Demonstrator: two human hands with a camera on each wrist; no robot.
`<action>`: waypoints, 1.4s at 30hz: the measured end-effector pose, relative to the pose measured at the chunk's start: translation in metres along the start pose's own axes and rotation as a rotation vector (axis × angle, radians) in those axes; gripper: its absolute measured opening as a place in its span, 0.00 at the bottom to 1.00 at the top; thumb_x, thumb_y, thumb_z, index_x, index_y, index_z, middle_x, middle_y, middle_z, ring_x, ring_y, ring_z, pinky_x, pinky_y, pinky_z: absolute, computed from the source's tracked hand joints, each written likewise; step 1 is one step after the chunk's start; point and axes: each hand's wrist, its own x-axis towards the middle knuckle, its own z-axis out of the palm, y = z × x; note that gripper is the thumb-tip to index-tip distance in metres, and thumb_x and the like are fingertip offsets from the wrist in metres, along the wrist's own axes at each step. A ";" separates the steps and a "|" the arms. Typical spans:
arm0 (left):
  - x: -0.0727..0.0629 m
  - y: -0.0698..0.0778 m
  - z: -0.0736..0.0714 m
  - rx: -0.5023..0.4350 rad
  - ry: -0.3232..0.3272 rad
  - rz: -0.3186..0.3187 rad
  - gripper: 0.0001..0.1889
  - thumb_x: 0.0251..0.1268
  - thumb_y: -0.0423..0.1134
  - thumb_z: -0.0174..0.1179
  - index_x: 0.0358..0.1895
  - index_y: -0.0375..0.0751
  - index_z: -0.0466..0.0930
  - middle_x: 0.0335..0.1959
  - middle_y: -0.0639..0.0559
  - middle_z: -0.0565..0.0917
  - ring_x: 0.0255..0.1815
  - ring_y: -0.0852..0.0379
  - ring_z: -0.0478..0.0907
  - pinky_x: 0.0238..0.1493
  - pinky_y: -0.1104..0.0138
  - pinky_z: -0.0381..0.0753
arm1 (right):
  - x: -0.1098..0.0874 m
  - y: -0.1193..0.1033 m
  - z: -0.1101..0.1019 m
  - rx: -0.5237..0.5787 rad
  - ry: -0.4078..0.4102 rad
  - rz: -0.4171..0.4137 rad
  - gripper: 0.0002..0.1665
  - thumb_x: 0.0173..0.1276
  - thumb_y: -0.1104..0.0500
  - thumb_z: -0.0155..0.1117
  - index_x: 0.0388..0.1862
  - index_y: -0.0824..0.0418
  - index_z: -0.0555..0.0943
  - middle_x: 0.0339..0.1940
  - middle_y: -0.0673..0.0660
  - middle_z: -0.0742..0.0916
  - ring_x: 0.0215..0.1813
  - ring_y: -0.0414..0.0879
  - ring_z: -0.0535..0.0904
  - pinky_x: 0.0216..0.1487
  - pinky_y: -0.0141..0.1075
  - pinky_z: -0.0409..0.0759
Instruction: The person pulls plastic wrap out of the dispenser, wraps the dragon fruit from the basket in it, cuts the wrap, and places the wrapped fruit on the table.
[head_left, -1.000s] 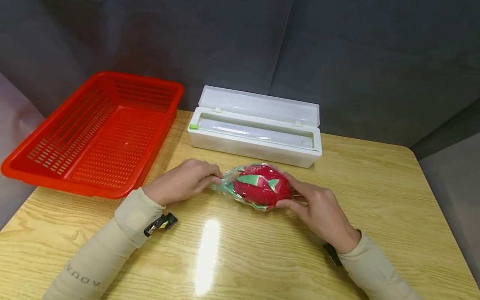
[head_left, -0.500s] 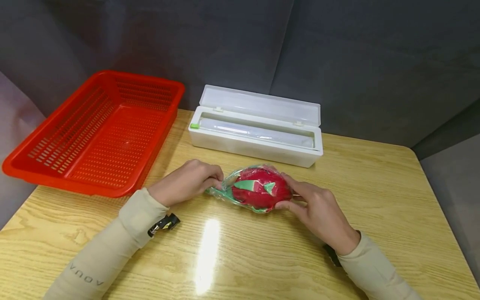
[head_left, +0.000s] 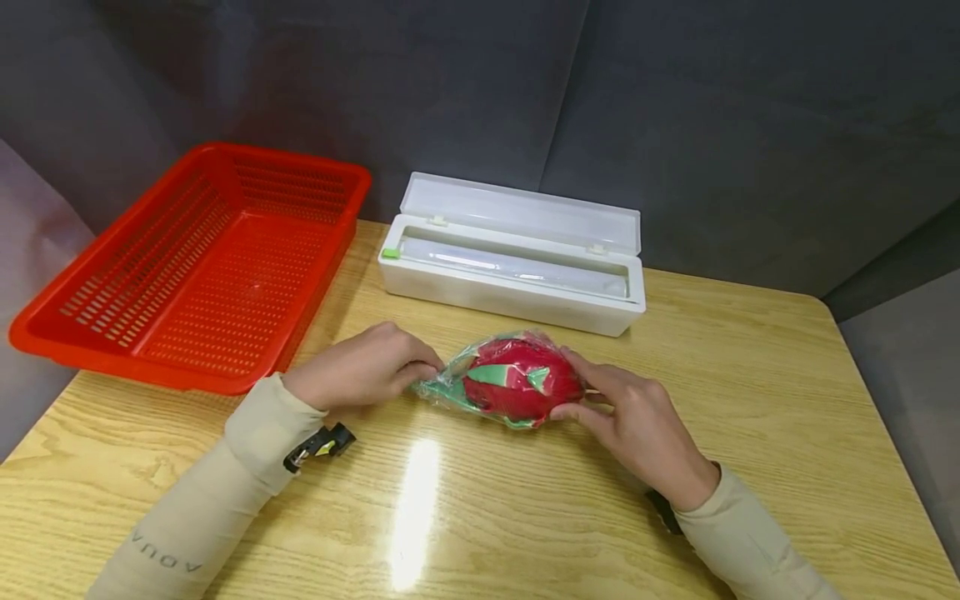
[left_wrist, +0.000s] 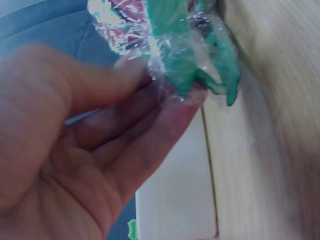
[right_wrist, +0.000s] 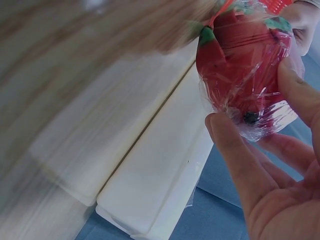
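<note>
A red dragon fruit [head_left: 517, 387] with green scales lies under clear plastic wrap in the head view, its leafy end to the left. My left hand [head_left: 367, 365] pinches the wrap at that end; the left wrist view shows thumb and fingers at the crinkled film [left_wrist: 160, 55] over the green tips. My right hand [head_left: 637, 421] grips the rounded right end between thumb and fingers. In the right wrist view the film is drawn over the dragon fruit [right_wrist: 245, 70], and a dark spot marks its end.
Behind the hands stands a long white cling film box [head_left: 517, 304], lid raised, with a roll [head_left: 510, 262] inside and a green slider at its left. A red perforated basket [head_left: 300, 333] occupies the table's left. Dark cloth [head_left: 480, 92] hangs behind.
The dragon fruit has turned slightly between the hands and sits a touch lower. My left fingers have shifted a little on the wrap at the leafy end; my right hand stays almost still.
</note>
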 end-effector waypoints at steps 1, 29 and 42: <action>0.000 0.001 -0.001 -0.004 -0.014 -0.008 0.09 0.73 0.38 0.64 0.48 0.45 0.91 0.38 0.58 0.90 0.29 0.65 0.74 0.39 0.70 0.78 | 0.000 0.000 0.000 0.000 -0.002 0.003 0.46 0.52 0.50 0.83 0.71 0.60 0.78 0.53 0.63 0.92 0.49 0.55 0.92 0.46 0.47 0.90; 0.007 -0.003 0.009 0.061 0.079 0.039 0.08 0.70 0.30 0.64 0.35 0.47 0.88 0.33 0.59 0.89 0.32 0.66 0.80 0.40 0.69 0.84 | -0.002 0.000 0.002 -0.034 0.038 -0.021 0.48 0.48 0.47 0.85 0.70 0.59 0.79 0.49 0.61 0.93 0.46 0.52 0.92 0.45 0.47 0.90; 0.008 -0.005 0.014 0.009 0.042 0.009 0.06 0.63 0.29 0.62 0.34 0.46 0.82 0.31 0.57 0.82 0.32 0.64 0.74 0.36 0.73 0.77 | -0.003 -0.002 0.004 -0.037 0.054 -0.042 0.47 0.48 0.48 0.84 0.69 0.60 0.80 0.44 0.60 0.93 0.43 0.50 0.92 0.43 0.45 0.91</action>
